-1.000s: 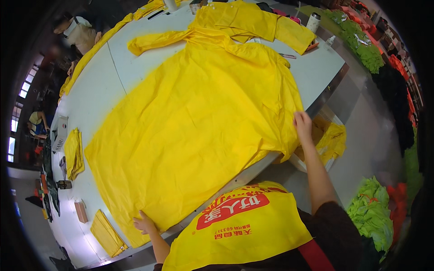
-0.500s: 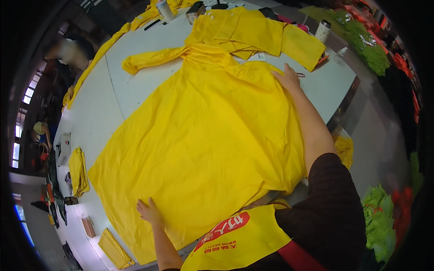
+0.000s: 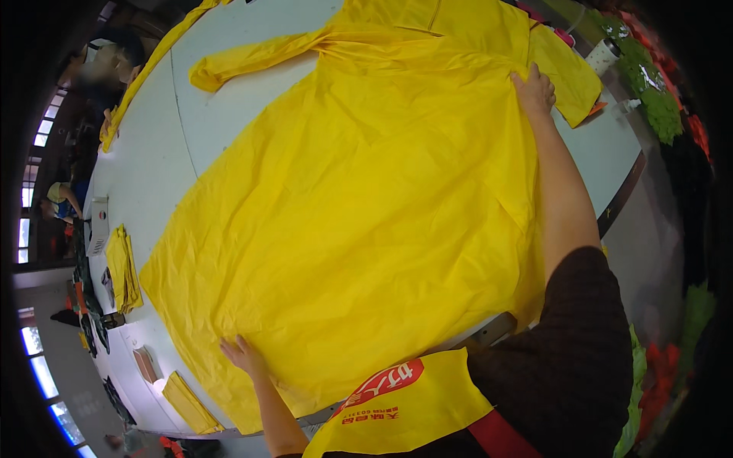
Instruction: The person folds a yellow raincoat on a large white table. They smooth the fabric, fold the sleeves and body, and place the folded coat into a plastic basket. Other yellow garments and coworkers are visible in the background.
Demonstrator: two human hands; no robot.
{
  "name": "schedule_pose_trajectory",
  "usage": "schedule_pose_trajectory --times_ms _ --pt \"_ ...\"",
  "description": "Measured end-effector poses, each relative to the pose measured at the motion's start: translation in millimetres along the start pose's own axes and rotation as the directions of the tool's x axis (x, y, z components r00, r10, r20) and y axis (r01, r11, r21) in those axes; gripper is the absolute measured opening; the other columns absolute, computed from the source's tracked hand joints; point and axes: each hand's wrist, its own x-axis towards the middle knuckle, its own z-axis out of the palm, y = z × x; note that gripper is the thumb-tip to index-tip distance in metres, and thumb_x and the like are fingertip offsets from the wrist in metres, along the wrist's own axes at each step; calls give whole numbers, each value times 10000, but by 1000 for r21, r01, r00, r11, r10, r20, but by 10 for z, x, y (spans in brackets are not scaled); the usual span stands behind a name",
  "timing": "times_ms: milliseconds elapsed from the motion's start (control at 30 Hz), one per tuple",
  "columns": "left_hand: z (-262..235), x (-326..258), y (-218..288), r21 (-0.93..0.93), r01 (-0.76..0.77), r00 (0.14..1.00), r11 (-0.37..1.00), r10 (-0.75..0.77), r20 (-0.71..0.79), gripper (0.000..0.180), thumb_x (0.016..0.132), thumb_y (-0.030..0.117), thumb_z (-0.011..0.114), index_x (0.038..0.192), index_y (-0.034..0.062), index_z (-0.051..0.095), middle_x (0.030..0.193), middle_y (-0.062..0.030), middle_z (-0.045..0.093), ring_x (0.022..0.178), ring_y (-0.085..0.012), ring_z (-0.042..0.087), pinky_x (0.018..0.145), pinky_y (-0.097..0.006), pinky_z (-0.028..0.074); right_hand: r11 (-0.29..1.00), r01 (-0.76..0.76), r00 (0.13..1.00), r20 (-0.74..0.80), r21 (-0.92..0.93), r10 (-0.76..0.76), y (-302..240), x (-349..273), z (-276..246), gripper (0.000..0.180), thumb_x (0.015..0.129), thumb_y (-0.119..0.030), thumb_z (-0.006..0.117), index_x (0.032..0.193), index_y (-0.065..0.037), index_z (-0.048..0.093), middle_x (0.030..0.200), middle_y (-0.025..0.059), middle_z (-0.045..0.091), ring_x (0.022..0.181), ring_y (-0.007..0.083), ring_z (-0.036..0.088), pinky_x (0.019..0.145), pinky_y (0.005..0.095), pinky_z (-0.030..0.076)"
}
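Note:
A large yellow garment (image 3: pixel 366 221), thin and creased like a raincoat, lies spread over the white table. One long sleeve (image 3: pixel 252 62) stretches out toward the far left. My left hand (image 3: pixel 243 356) rests flat on the near left part of the cloth, its fingers extended. At the far right edge of the garment, my right hand (image 3: pixel 534 88) is closed with its fingers bent on the cloth; the fingertips are partly hidden. Folded yellow cloth (image 3: pixel 481 30) lies just beyond that hand.
Folded yellow pieces (image 3: pixel 122 267) and another yellow stack (image 3: pixel 189 403) lie along the left side of the white table (image 3: pixel 145 183). A small brown box (image 3: pixel 145 364) stands between them. A light bottle (image 3: pixel 602 55) is at the far right. Another person (image 3: pixel 103 65) is at the far left.
My right hand has moved right and farther away, and the garment's right side has spread out with it. My left hand stays on the cloth. The view has shifted nearer the table.

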Motion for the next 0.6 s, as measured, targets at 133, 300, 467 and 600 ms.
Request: schedule_pose_trajectory --times_ms 133,300,467,600 --pt "-202 -407 -667 31 -94 986 995 97 -134 594 918 401 409 1357 17 296 1408 -240 228 1297 -381 224 1038 -422 242 913 353 933 -3 -205 -361 -265 -1038 -471 660 823 -465 528 1354 -136 318 1405 159 263 1303 370 199 983 600 187" --pt "-192 -638 -1318 75 -143 980 987 152 -127 589 915 411 411 1318 -15 355 1340 -273 335 1253 -398 302 1026 -450 256 952 270 929 299 -142 -219 160 -1875 -322 682 831 -511 479 1365 -122 311 1440 139 223 1337 319 152 976 649 128" --pt "-126 -638 -870 26 -275 949 961 276 -155 573 895 335 457 1312 -41 347 1357 -246 332 1263 -381 299 1043 -444 236 863 76 941 251 500 -228 513 -1772 -340 589 866 -419 491 1330 -78 364 1398 124 321 1301 278 261 1022 510 206" --pt "42 -1283 258 -434 -482 833 761 551 42 605 846 172 509 1360 -23 255 1437 -191 201 1354 -319 117 1090 -421 132 441 -148 984 86 885 158 1188 -2575 -977 440 923 -284 462 1292 -50 416 1332 97 406 1202 205 392 979 292 300"
